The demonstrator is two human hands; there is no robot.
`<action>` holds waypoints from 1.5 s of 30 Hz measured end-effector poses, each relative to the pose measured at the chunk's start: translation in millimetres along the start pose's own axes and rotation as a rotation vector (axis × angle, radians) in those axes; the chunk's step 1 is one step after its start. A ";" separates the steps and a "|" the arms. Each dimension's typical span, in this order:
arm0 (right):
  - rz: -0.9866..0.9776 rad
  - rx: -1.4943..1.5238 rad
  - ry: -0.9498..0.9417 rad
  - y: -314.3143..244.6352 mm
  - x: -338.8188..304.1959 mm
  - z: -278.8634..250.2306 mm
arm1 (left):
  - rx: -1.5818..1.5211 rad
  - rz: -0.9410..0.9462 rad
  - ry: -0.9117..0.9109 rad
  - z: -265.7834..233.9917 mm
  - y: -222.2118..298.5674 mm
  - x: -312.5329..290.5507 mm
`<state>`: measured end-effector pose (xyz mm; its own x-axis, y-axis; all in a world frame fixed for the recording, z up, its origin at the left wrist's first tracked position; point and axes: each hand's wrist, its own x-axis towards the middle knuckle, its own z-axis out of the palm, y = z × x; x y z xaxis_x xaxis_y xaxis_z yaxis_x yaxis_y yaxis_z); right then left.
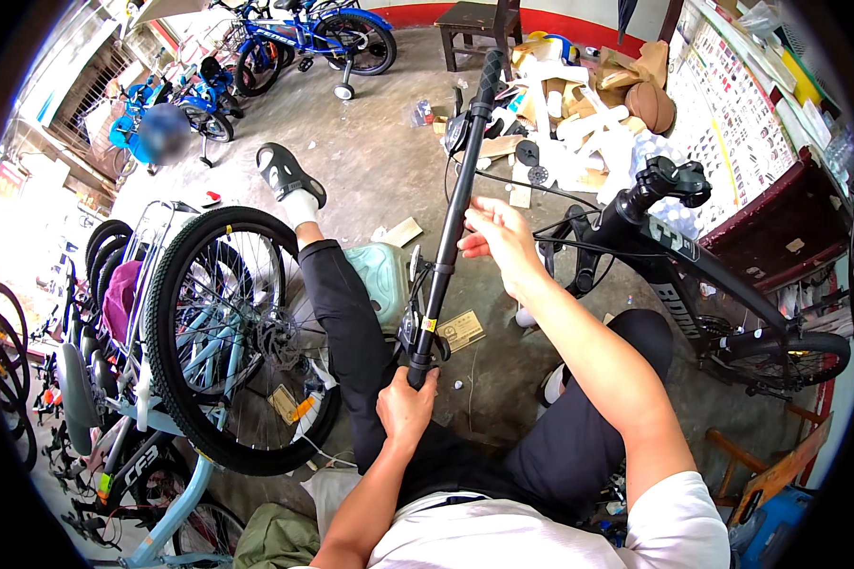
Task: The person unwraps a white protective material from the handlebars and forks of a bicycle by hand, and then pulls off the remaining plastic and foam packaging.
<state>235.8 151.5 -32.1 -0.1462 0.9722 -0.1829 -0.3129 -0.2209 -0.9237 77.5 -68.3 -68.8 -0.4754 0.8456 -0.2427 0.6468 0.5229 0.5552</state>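
Observation:
A black bicycle handlebar (453, 237) runs away from me, off its bike, with brake levers and cables on it. My left hand (406, 410) is wrapped round the grip at its near end. Beside the middle of the bar is my right hand (505, 239), its fingers apart and nothing visible in them; whether the fingertips touch the bar I cannot tell. Cables (565, 232) lead from the bar toward a black bicycle frame (678, 284) on the right. The bike's stem (669, 180) stands up at the frame's front with no bar in it.
A large wheel (161, 360) stands close on my left, before a row of parked bikes. Behind my left leg is a pale green stool (378, 284). Cardboard scraps (579, 123) and a basketball (649, 106) lie at the back. Blue bikes (299, 43) stand far left.

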 end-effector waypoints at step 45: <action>-0.522 -0.898 -0.398 -29.3 -37.9 16.1 | -1.031 -0.117 -0.550 -22.4 -39.0 15.4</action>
<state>235.4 119.9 7.4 -0.5356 0.7995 0.2718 0.3457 0.5013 -0.7932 31.5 -78.1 -76.4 -0.0147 0.8623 -0.5063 -0.2925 0.4805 0.8268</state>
